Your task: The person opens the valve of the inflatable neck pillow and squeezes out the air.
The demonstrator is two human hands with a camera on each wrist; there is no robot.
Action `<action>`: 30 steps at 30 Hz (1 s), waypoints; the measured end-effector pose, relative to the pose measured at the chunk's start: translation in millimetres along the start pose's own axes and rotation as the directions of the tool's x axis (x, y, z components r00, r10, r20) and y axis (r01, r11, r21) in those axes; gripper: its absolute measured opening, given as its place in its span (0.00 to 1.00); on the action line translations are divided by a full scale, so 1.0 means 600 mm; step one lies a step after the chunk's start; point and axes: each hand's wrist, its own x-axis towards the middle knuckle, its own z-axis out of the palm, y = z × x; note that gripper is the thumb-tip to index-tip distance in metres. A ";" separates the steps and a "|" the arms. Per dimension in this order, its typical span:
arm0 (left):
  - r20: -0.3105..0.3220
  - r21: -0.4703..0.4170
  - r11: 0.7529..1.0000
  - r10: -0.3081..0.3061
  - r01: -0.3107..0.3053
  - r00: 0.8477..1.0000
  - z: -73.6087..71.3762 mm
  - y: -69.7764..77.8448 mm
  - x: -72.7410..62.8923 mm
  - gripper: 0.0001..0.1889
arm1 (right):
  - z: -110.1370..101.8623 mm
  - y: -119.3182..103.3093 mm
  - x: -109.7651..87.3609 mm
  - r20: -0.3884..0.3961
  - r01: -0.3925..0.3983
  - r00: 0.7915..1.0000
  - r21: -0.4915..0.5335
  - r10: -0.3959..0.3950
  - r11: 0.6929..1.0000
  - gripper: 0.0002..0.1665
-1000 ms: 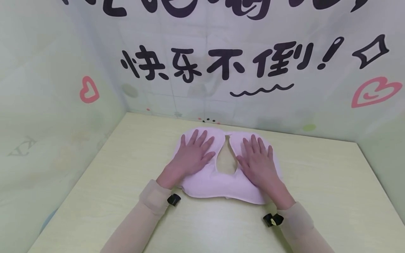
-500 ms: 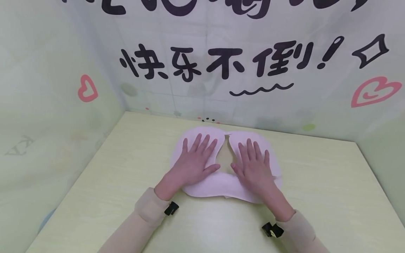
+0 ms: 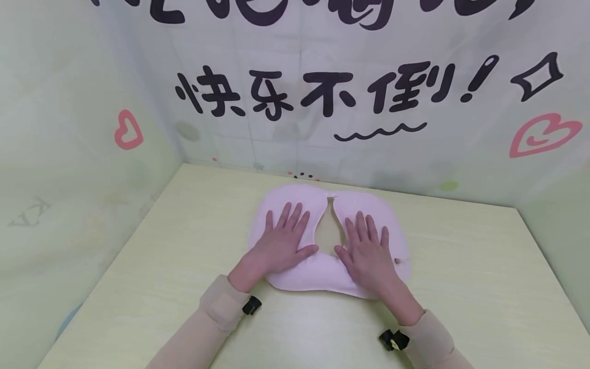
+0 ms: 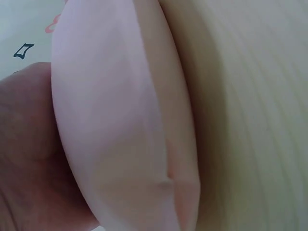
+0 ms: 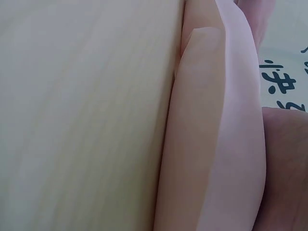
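Hands (image 3: pixel 282 244) (image 3: pixel 367 254) on pink cushion (image 3: pixel 313 272), back table edge (image 3: pixel 350 187) near, side edges (image 3: pixel 546 266) farther.

Back wall (image 3: pixel 295 154) reads "快乐不倒!" (image 3: pixel 328 92); 1 line (image 3: pixel 264 19) above, cut off; left wall (image 3: pixel 69 154): faint letters (image 3: pixel 29 212), seemingly "KY".

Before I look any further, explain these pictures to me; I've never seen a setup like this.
There is no machine here: each grip is a person's bare hand. The widest picture comes from a camera worn on the head, looking forward and down. The other two come from cameras on the left and right wrists, showing the cushion's edge close up.

On the pale table lies a pink cushion with a teardrop-shaped opening in its middle. Behind it hangs a backdrop with dark lettering. The left hand and right hand rest on the cushion, either side of the opening, fingers spread; neither is closed around anything.
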 end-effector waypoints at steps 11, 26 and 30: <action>0.037 0.018 1.000 -0.010 0.009 0.999 0.003 0.004 0.003 0.44 | 0.001 0.002 0.000 0.027 -0.014 1.000 -0.015 0.014 1.000 0.43; 0.041 0.045 0.998 -0.033 0.031 0.999 -0.003 0.005 0.000 0.42 | -0.002 0.000 0.001 0.064 -0.006 0.998 -0.013 0.007 1.000 0.40; 0.043 0.049 0.998 -0.035 0.033 0.998 -0.006 0.005 -0.001 0.41 | -0.002 -0.001 0.002 0.078 -0.008 0.997 -0.018 0.010 1.000 0.40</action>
